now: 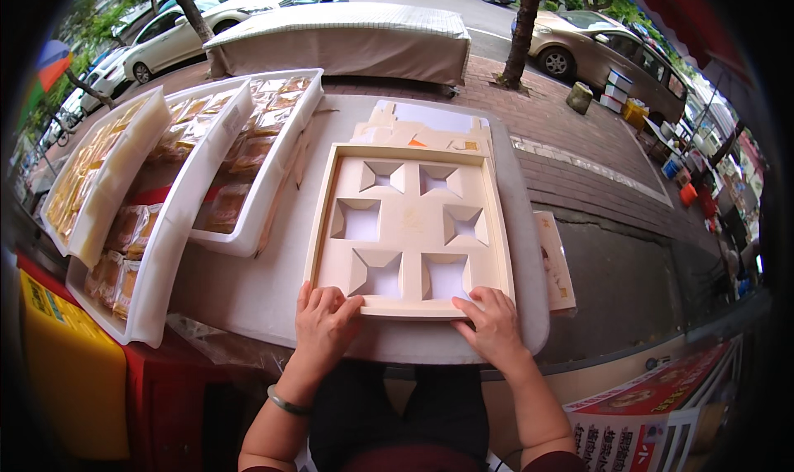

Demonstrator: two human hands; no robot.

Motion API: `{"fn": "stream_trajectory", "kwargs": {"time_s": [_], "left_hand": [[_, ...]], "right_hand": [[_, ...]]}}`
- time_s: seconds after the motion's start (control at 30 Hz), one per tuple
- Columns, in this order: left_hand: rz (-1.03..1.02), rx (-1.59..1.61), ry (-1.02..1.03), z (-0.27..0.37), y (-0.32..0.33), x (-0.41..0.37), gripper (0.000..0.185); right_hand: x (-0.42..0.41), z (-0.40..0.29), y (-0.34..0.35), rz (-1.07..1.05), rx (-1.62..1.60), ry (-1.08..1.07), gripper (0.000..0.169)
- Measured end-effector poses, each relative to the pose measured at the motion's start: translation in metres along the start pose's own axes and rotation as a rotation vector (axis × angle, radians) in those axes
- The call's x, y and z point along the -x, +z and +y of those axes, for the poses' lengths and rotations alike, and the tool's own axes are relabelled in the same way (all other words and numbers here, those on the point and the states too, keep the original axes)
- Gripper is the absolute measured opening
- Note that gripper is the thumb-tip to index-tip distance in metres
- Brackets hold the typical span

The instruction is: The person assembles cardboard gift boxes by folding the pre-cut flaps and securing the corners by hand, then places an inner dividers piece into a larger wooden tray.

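A shallow cream cardboard gift box (410, 221) lies before me on a pale table (248, 286). Its insert has several square wells with folded, sloping sides, and a whitish base shows through them. At the near left corner, my left hand (325, 317) grips the rim, thumb along the front edge. My right hand (493, 323) holds the near right corner in the same way, thumb pointing inward. Behind the box's far edge lie flat cardboard pieces (428, 124), partly covered by it.
To the left, white plastic trays (177, 224) hold several wrapped pastries (229, 205). A yellow crate (74, 373) stands below them. A flat printed package (555, 264) juts out past the table's right edge. Beyond stand a covered stall (338, 44), a tree trunk (524, 31) and parked cars (595, 44).
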State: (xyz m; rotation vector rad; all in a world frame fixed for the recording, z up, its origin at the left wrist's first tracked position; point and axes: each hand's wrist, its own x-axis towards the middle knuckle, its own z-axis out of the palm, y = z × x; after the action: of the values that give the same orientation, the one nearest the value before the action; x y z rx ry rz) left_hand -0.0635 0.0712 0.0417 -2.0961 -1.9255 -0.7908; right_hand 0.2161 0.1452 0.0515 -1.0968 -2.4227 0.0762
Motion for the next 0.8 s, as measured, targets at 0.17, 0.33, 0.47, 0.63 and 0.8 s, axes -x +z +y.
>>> {"fn": "stream_trajectory", "kwargs": {"time_s": [0.17,0.33,0.47,0.63,0.8], "left_hand": [[-0.139,0.038,0.004,-0.01,-0.001,-0.01,0.03],[-0.16,0.063,0.05,-0.021,0.002,-0.012,0.031],[-0.017,0.112,0.069,-0.024,0.011,-0.007,0.02],[-0.043,0.129,0.125,-0.031,0.01,-0.007,0.017],[-0.038,0.058,0.17,-0.025,-0.002,0.004,0.016]], "right_hand": [[-0.009,0.001,-0.009,-0.143,-0.058,0.064,0.036],[-0.016,0.008,-0.01,-0.146,-0.094,0.017,0.031],[-0.008,0.002,-0.003,0.008,-0.016,0.042,0.035],[-0.001,0.011,0.007,0.037,-0.022,-0.047,0.028],[0.008,-0.005,-0.01,0.041,-0.016,-0.073,0.025]]}}
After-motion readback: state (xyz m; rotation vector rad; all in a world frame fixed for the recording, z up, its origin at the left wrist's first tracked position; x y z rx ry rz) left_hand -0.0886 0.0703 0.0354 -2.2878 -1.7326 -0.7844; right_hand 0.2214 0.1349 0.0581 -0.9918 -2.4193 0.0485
